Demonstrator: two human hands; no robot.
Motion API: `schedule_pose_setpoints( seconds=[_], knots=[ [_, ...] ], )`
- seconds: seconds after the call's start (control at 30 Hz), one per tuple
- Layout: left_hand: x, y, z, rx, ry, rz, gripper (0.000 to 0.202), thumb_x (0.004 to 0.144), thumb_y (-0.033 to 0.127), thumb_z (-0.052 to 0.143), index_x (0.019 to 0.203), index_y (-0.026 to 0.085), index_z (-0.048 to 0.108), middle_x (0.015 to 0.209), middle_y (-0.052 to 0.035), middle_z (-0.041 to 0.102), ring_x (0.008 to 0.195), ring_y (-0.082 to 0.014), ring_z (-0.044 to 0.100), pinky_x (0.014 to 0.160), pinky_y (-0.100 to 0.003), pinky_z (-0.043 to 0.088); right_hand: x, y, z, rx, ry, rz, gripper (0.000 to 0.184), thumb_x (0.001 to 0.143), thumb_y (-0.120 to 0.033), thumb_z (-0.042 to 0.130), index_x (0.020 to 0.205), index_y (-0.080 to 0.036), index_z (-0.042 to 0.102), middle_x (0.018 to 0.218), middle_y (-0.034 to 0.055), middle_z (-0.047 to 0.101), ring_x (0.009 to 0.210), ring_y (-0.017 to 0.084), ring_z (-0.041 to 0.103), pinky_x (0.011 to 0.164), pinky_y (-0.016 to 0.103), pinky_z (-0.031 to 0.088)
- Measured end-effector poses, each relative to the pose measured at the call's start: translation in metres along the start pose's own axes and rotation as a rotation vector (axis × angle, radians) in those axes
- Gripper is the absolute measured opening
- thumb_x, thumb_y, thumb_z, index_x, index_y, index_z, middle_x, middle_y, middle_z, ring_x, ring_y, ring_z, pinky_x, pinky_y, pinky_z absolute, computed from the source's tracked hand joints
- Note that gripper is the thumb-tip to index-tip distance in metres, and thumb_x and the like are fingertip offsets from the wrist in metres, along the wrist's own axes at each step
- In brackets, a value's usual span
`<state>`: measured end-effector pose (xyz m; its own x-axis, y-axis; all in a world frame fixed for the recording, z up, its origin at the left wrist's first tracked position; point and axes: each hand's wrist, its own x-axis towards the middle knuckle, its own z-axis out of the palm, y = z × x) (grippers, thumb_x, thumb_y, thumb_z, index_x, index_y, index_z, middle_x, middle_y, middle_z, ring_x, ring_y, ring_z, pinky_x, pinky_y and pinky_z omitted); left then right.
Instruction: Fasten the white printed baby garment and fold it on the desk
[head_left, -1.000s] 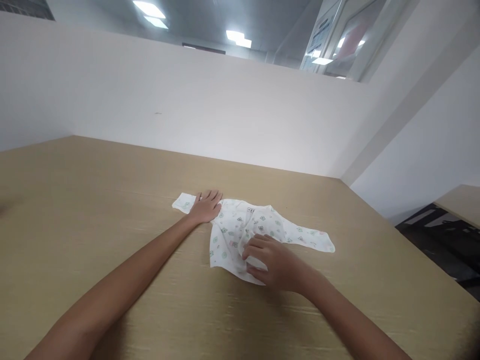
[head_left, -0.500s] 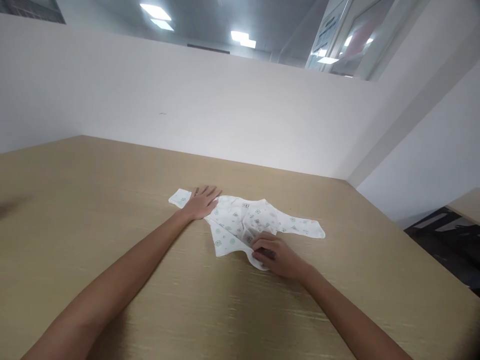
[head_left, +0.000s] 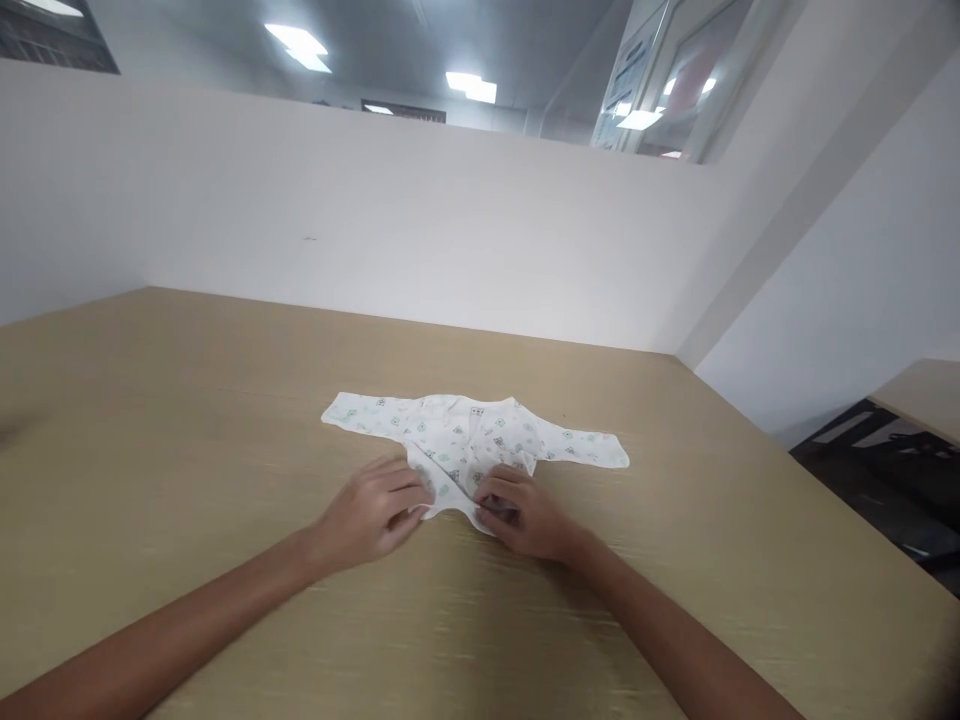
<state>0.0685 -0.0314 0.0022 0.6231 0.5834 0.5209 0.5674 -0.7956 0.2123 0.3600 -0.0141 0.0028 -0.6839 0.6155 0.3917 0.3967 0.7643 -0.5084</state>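
A small white baby shirt with a green and grey print lies on the table, its two sleeves spread out to the sides. My left hand pinches the lower left corner of the shirt between thumb and fingers. At the lower right part of the hem, my right hand is closed on the fabric. Between the hands the hem curves upward, slightly raised off the table. A diagonal front edge runs across the shirt down to the right hand.
The light wooden table reaches to a white partition wall at the back. On the right, beyond the table's edge, stands a dark shelf-like frame beneath a wooden top.
My left hand has left the left sleeve, where it lay flat, and come down to grip the lower left corner. My right hand keeps its hold on the hem.
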Motion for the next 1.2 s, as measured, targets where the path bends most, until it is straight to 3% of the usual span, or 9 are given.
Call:
schedule_pose_setpoints(
  seconds=[0.1, 0.27, 0.37, 0.43, 0.53, 0.7, 0.9, 1.03, 1.2],
  knots=[
    [-0.002, -0.007, -0.014, -0.06, -0.003, 0.007, 0.017, 0.1, 0.017, 0.052, 0.105, 0.026, 0.064, 0.096, 0.0012, 0.065, 0.092, -0.0158, 0.056, 0.084, -0.032, 0.041, -0.002, 0.002, 0.002, 0.014, 0.004, -0.025, 0.014, 0.103, -0.028, 0.054, 0.1, -0.018, 0.062, 0.094, 0.0042, 0.059, 0.091, 0.017, 0.051, 0.084, 0.03, 0.04],
    [-0.019, -0.021, -0.051, -0.228, -0.343, -0.012, 0.015, 0.102, 0.026, 0.053, 0.098, 0.024, 0.068, 0.093, -0.0017, 0.064, 0.092, -0.0164, 0.056, 0.084, -0.031, 0.042, 0.0, 0.001, -0.005, 0.05, -0.041, 0.015, 0.024, 0.104, -0.04, 0.057, 0.097, -0.017, 0.062, 0.097, 0.0034, 0.059, 0.096, 0.017, 0.052, 0.088, 0.03, 0.04],
    [-0.008, -0.03, -0.055, -0.308, -0.374, -0.09, 0.025, 0.099, 0.038, 0.059, 0.083, 0.021, 0.068, 0.084, -0.0019, 0.064, 0.085, -0.0161, 0.057, 0.08, -0.03, 0.044, 0.002, 0.001, -0.01, 0.073, -0.078, 0.056, 0.03, 0.108, -0.036, 0.047, 0.089, -0.016, 0.058, 0.088, 0.0026, 0.057, 0.087, 0.015, 0.051, 0.081, 0.029, 0.04],
    [0.018, -0.042, -0.045, -0.326, -0.254, -0.195, 0.034, 0.102, 0.044, 0.052, 0.084, 0.021, 0.069, 0.086, -0.0025, 0.065, 0.084, -0.0162, 0.059, 0.082, -0.03, 0.046, 0.0, 0.005, -0.011, 0.031, -0.076, 0.065, 0.028, 0.107, -0.032, 0.048, 0.086, -0.015, 0.057, 0.087, 0.0028, 0.056, 0.084, 0.014, 0.05, 0.078, 0.028, 0.039],
    [0.074, -0.07, -0.013, -0.33, -0.114, -0.299, 0.037, 0.102, 0.053, 0.046, 0.113, 0.028, 0.071, 0.115, -0.0032, 0.068, 0.105, -0.0204, 0.062, 0.092, -0.033, 0.049, -0.004, 0.012, -0.013, -0.059, -0.047, 0.061, 0.016, 0.1, -0.025, 0.055, 0.088, -0.015, 0.06, 0.09, 0.0039, 0.056, 0.083, 0.015, 0.05, 0.075, 0.028, 0.039],
    [0.142, -0.12, 0.052, -0.247, -0.218, -0.257, 0.054, 0.099, 0.057, 0.046, 0.144, 0.029, 0.055, 0.148, -0.0035, 0.052, 0.136, -0.0237, 0.048, 0.118, -0.038, 0.037, -0.006, 0.014, -0.019, -0.132, -0.048, 0.041, 0.009, 0.093, -0.02, 0.058, 0.086, -0.015, 0.06, 0.086, 0.0041, 0.057, 0.08, 0.015, 0.05, 0.073, 0.028, 0.038],
    [0.148, -0.141, 0.088, -0.081, -0.266, -0.269, 0.068, 0.096, 0.067, 0.043, 0.151, 0.027, 0.048, 0.159, -0.0032, 0.037, 0.149, -0.026, 0.03, 0.127, -0.046, 0.019, 0.0, -0.007, -0.003, -0.101, -0.1, -0.074, 0.021, 0.087, -0.028, 0.074, 0.102, -0.019, 0.062, 0.101, 0.0029, 0.059, 0.095, 0.018, 0.054, 0.091, 0.035, 0.039],
    [0.147, -0.146, 0.093, -0.093, -0.262, -0.283, 0.071, 0.094, 0.073, 0.044, 0.148, 0.028, 0.051, 0.16, -0.0025, 0.036, 0.149, -0.0272, 0.03, 0.126, -0.046, 0.022, 0.006, -0.022, 0.012, -0.115, -0.097, -0.132, 0.003, 0.097, -0.021, 0.062, 0.095, -0.019, 0.063, 0.102, 0.0018, 0.059, 0.092, 0.015, 0.052, 0.09, 0.032, 0.038],
    [0.15, -0.15, 0.096, -0.107, -0.241, -0.303, 0.073, 0.091, 0.076, 0.046, 0.144, 0.027, 0.056, 0.158, -0.0027, 0.04, 0.147, -0.029, 0.034, 0.126, -0.045, 0.025, 0.011, -0.038, 0.017, -0.092, -0.039, -0.137, 0.017, 0.105, -0.021, 0.052, 0.089, -0.017, 0.059, 0.091, 0.0, 0.059, 0.087, 0.013, 0.052, 0.085, 0.031, 0.036]
  ],
)
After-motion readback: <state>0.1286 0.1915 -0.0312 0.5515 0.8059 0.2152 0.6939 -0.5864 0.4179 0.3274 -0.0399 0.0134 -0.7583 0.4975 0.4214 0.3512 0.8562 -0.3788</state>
